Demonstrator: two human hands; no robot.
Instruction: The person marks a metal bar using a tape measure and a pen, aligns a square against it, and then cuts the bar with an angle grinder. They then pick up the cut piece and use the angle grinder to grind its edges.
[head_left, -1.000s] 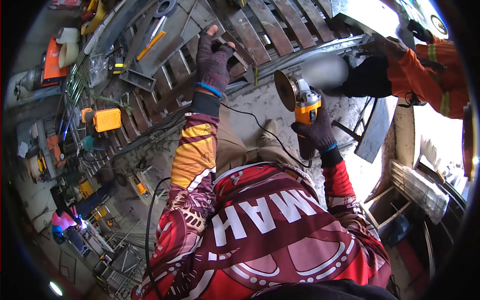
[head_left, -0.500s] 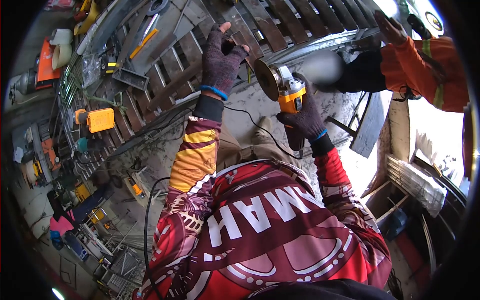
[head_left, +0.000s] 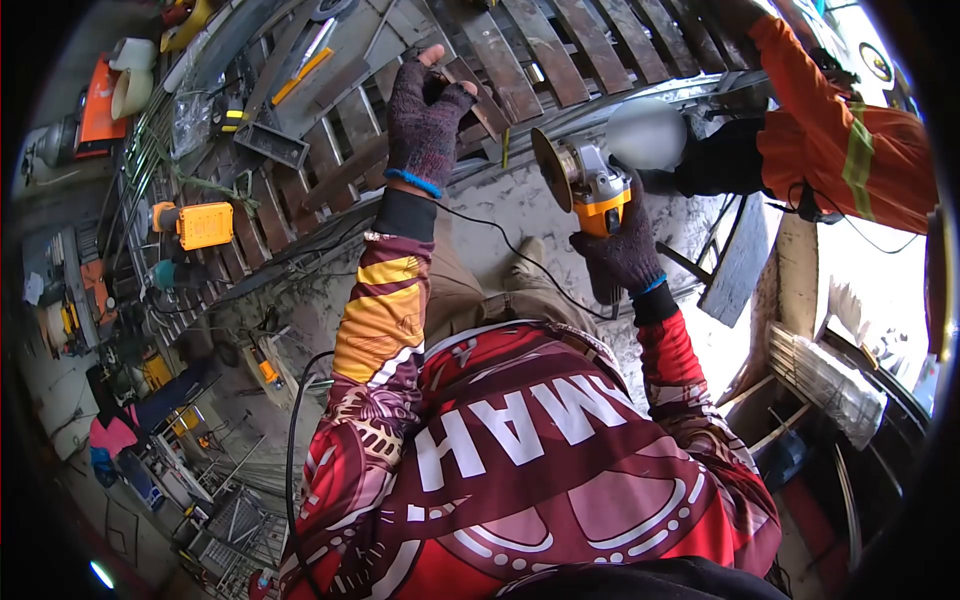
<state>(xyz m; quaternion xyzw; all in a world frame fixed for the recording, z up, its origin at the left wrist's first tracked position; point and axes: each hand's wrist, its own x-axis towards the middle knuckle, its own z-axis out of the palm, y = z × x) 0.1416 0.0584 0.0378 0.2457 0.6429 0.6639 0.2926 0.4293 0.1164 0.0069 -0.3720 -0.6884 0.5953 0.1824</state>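
My left hand [head_left: 425, 125], in a dark knit glove with bare fingertips, is closed at the near edge of the slatted metal bench [head_left: 555, 60]. Its thumb and fingers grip a short flat piece of brown metal [head_left: 484, 108]. In my right hand [head_left: 625, 250], also gloved, is a yellow and silver angle grinder [head_left: 600, 205]. The grinder's disc [head_left: 551, 170] faces left, toward the metal piece and apart from it. A black cord [head_left: 520, 255] runs below the grinder and across my legs.
At right stands a person in an orange jacket [head_left: 840, 140], close to the grinder. On the bench lie a yellow-handled tool [head_left: 302, 77], a rectangular metal tube [head_left: 272, 145] and a yellow device [head_left: 204, 225]. A grey board [head_left: 740, 262] leans at right.
The grinder has shifted right, away from the metal piece. My left hand and the piece have moved slightly left and down. The other person's arm has swung within view.
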